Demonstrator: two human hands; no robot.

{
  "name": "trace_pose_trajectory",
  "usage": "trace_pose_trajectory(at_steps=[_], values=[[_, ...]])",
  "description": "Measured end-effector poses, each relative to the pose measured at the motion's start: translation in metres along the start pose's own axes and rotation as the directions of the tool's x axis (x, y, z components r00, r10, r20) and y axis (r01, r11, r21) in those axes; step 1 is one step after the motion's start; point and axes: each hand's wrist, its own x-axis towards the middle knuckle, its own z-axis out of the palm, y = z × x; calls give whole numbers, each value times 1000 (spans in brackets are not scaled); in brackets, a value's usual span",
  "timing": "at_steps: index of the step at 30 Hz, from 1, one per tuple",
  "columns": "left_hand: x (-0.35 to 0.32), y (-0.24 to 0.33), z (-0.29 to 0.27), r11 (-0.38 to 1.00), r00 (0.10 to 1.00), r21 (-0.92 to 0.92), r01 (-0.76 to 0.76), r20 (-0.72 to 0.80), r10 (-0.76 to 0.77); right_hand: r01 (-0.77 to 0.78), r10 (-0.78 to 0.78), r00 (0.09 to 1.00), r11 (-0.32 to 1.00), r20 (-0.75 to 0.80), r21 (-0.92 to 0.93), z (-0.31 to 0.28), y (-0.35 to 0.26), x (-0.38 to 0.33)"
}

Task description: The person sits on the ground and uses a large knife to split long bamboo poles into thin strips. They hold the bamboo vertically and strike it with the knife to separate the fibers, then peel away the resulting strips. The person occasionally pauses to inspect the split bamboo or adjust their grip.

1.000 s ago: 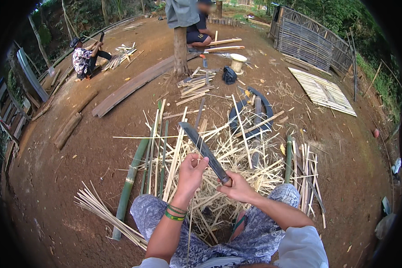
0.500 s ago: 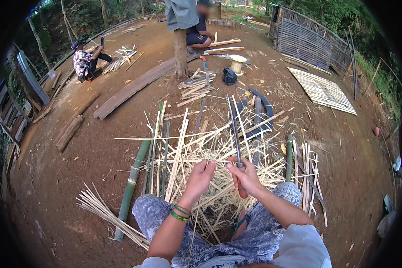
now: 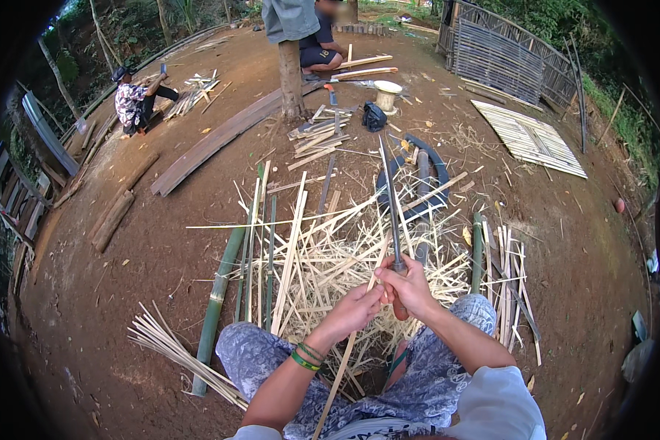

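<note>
In my right hand is the wooden handle of a long knife; its narrow dark blade points up and away from me. My left hand pinches a thin pale bamboo strip, which slants from my lap up between my hands. The hands almost touch, and the strip crosses close to the knife's handle end. The exact contact of blade and strip is covered by my fingers. Beneath and beyond my hands spreads a heap of bamboo shavings, between my bent knees.
Left of me lie a green bamboo pole and a bundle of strips. More strips lie by my right knee. Ahead are a black ring, a black bag and a tree trunk. Two people sit or crouch farther off.
My left hand has moved right, up against my right hand. The strip now shows broad face-on and slants between my hands. The knife has tilted slightly, its handle a little lower.
</note>
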Motion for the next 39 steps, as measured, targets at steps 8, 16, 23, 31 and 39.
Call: trace_pose_trajectory(at_steps=[8, 16, 23, 31, 39], values=[[0, -2, 4, 999, 1000, 35, 2, -8, -1, 41, -46, 993, 998, -106, -55, -7, -5, 0], [-8, -1, 4, 994, 995, 60, 97, 32, -99, 151, -158, 949, 987, -272, -48, -20, -15, 7], [-5, -6, 7, 991, 991, 66, 112, 60, -116, 154, -164, 947, 986, -274, -59, -26, -10, 6], [-6, -15, 13, 997, 997, 49, 57, 49, -59, 167, -198, 939, 977, -282, -130, -24, -13, 3], [-4, -14, 18, 999, 1000, -23, 27, 8, -26, 185, -215, 933, 974, -287, -131, -29, -17, 3]])
